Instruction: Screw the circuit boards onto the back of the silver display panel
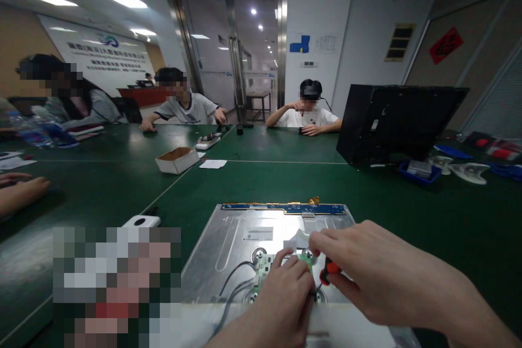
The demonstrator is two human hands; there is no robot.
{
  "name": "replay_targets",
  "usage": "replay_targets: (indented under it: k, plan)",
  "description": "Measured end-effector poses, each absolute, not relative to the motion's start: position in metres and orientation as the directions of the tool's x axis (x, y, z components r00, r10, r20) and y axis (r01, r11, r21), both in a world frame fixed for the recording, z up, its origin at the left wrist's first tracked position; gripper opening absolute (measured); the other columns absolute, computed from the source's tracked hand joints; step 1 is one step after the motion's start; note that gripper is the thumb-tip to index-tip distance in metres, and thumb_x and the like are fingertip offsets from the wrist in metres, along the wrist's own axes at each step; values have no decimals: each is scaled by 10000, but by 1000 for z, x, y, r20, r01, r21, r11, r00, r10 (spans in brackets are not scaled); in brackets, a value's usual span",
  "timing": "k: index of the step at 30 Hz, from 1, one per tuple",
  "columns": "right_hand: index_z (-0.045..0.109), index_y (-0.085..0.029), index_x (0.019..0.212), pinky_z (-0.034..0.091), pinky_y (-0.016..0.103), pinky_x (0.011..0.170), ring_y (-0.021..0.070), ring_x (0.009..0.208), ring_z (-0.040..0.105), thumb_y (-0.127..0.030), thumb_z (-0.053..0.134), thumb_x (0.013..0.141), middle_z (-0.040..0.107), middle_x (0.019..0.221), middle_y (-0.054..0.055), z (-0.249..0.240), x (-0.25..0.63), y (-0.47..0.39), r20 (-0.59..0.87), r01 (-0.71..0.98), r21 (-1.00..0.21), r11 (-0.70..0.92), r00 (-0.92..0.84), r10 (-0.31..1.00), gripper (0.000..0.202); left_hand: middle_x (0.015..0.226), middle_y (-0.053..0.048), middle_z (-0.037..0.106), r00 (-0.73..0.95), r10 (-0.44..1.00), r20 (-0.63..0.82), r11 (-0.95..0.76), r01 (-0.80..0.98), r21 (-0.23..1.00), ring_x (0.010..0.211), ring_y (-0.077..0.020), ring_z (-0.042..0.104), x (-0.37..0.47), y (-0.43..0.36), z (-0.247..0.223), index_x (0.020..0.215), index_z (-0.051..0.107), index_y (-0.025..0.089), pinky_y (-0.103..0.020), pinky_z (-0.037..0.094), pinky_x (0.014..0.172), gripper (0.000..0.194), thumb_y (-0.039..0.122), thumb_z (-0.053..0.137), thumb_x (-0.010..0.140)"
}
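Observation:
A flat metal panel (204, 261) lies on the green table in front of me, with a blue circuit strip (281, 209) along its far edge. On it sits a small green circuit board (264, 267) with grey cables (232, 299) leading off its left side. My left hand (285, 293) is closed over the board, its fingers bent and pressing on it; the thumb is hidden. At the board's right edge, my right hand (359, 266) grips a red and black screwdriver (329, 271), tilted, its tip near the panel's lower round mount (321, 296).
A black monitor (399, 125) stands at the right, beside a blue tray (420, 171). An open white box (177, 161) and paper (213, 164) lie ahead. Several people sit around the table; another person's hand (22, 190) rests at left. A pixelated patch covers the lower left.

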State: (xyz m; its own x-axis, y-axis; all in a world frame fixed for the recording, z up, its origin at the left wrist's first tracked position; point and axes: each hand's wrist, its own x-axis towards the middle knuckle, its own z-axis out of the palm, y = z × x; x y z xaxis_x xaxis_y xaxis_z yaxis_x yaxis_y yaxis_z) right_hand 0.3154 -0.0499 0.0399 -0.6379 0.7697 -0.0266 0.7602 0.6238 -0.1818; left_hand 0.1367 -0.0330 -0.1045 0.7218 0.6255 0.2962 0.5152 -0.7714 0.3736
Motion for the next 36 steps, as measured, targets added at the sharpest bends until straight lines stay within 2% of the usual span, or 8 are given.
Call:
replay_targets:
  k: [6,9,16,22,27,31,36]
  plan:
    - [562,-245,945,294,283,511,182,636,590,-214,598,837,663,779,-12,37,314,-47,5,790,-151,594,-600,800,118,1034,-61,634,714,632,301,-763,506,402,1037,-249,541,137,-33,-106,928,592,206,-474,270,1068,137,224,537,804]
    - [558,-236,938,309,283,526,181,665,595,-213,597,835,664,816,-2,38,314,-49,2,774,-160,612,-620,785,113,1041,-62,632,718,628,300,-766,502,401,1029,-249,542,138,-32,-107,971,592,208,-480,269,1064,172,224,530,811]
    - [518,-226,933,309,288,535,169,668,556,-155,597,782,632,873,2,41,316,-52,11,745,-174,644,-652,758,185,968,-54,629,722,633,279,-763,522,382,963,-232,555,137,-32,-108,866,580,200,-464,282,1054,82,216,536,798]
    - [524,-244,985,309,278,529,190,700,609,-202,589,848,665,862,-7,36,316,-46,6,779,-171,604,-612,791,157,1015,-59,627,719,638,277,-757,518,400,1011,-243,540,136,-35,-105,942,596,206,-470,264,1062,145,214,527,814]
    - [543,-253,1001,324,282,544,197,723,622,-248,573,880,672,864,-7,35,316,-45,-1,784,-186,593,-603,797,125,957,-51,629,704,647,293,-750,517,413,970,-232,549,137,-34,-106,864,587,198,-467,269,1057,89,206,504,831]
    - [534,-245,1001,337,292,568,193,739,593,-210,579,839,646,910,3,37,317,-48,10,757,-197,623,-634,773,171,969,-48,628,709,636,303,-759,506,410,969,-228,546,138,-33,-108,891,583,197,-464,267,1059,97,210,516,822]
    - [511,-222,945,305,286,529,175,668,543,-168,576,787,619,865,9,40,317,-49,-2,746,-186,640,-651,759,179,899,-38,620,710,640,295,-758,518,397,914,-218,549,138,-34,-107,814,565,195,-464,265,1054,48,198,518,814]
